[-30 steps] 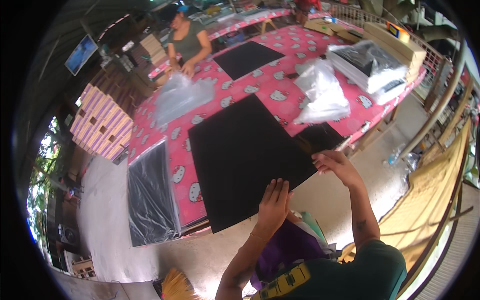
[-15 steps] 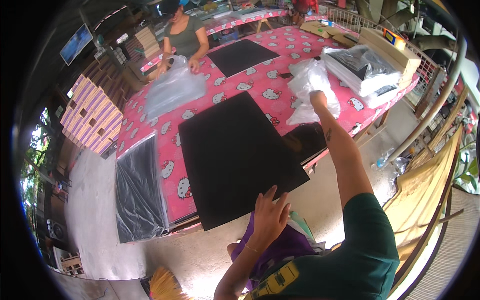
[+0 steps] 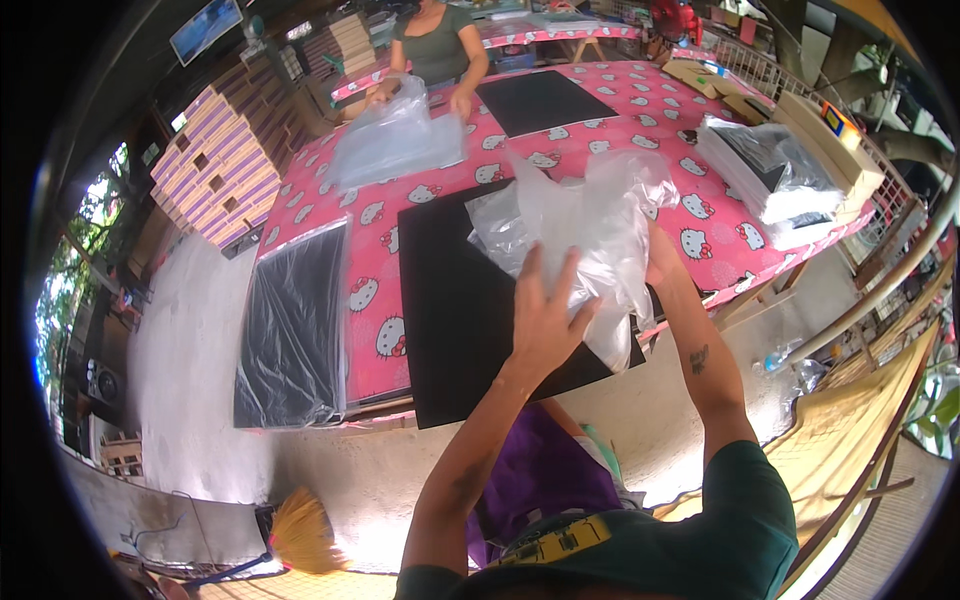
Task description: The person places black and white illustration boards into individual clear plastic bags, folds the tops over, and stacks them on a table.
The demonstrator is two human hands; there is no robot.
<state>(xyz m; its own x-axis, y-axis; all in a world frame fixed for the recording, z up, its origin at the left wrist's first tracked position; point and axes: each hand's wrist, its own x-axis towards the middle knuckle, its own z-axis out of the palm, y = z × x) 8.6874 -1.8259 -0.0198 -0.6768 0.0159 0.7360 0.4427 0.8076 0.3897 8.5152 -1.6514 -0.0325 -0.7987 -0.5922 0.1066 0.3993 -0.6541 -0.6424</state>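
Observation:
A crumpled clear plastic bag (image 3: pixel 590 225) hangs over a large black board (image 3: pixel 450 310), which lies at the table's near edge. Its right side is gripped by my right hand (image 3: pixel 660 258), whose fingers are partly hidden behind the plastic. My left hand (image 3: pixel 545 315) has its fingers spread at the front of the bag; whether they touch it I cannot tell. To the left, another black sheet (image 3: pixel 292 330) lies wrapped in clear plastic. A second bare black board (image 3: pixel 545 102) rests farther back.
A pink patterned cloth covers the table (image 3: pixel 375 335). Across it, a person (image 3: pixel 435 50) handles a clear plastic bag (image 3: pixel 400 150). Plastic-wrapped black sheets (image 3: pixel 770 170) are piled at the right beside cardboard (image 3: pixel 830 140). Stacked boxes (image 3: pixel 225 150) stand at left; a broom (image 3: pixel 305 535) is on the floor.
My right hand has brought the plastic bag from the table's right side over the near black board. My left hand has risen from the board's edge to the bag. The view has shifted.

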